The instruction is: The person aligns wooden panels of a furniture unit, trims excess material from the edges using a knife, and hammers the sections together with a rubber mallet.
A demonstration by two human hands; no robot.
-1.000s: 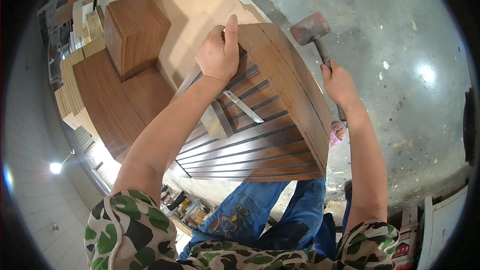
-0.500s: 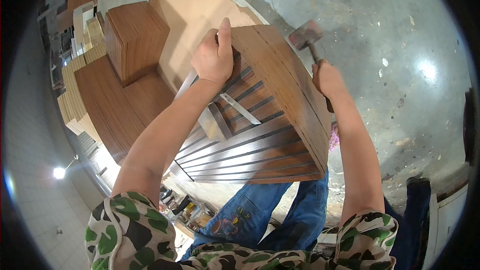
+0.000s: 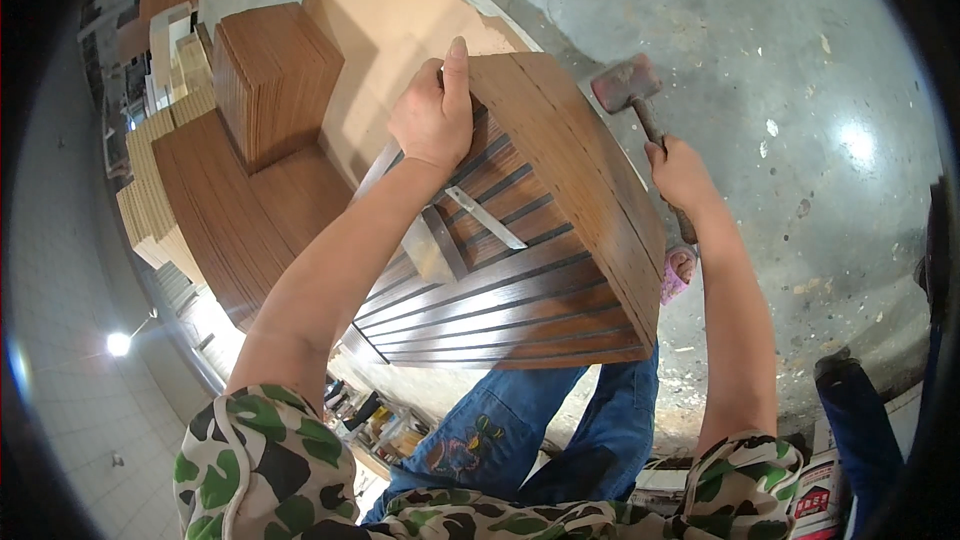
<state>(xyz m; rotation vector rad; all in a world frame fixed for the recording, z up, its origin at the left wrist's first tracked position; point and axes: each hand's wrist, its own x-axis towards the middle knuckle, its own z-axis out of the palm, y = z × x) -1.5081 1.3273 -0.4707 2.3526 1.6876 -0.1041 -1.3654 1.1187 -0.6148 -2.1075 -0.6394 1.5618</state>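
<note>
The left hand (image 3: pixel 432 120) grips the upper edge of the brown slatted wooden box (image 3: pixel 540 240), fingers curled. The right hand (image 3: pixel 680 175) clasps a red-headed mallet (image 3: pixel 628 85) beside it. Stacked brown wooden panels (image 3: pixel 240 200) lie left, above grey concrete floor (image 3: pixel 800 70).

The right hand (image 3: pixel 682 172) covers the middle of the mallet (image 3: pixel 628 86) handle, while small items at lower centre stay too blurred to identify.
</note>
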